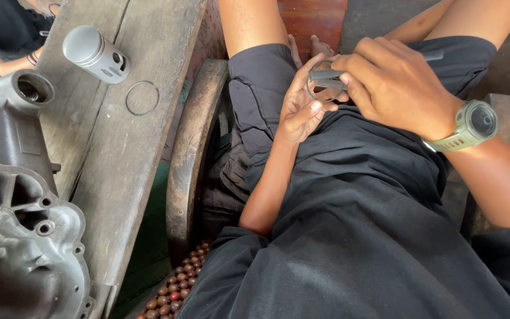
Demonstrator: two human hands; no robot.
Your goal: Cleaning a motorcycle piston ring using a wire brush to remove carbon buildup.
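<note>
Head view: left hand pinches a thin metal ring over the lap; right hand closed around a grey tool touching it. Tabletop: piston, loose ring, engine casing.

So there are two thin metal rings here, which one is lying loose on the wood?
The ring lying flat on the wooden bench, beside the grey piston. The other ring is held over the lap in the left hand, with the right hand against it.
</note>
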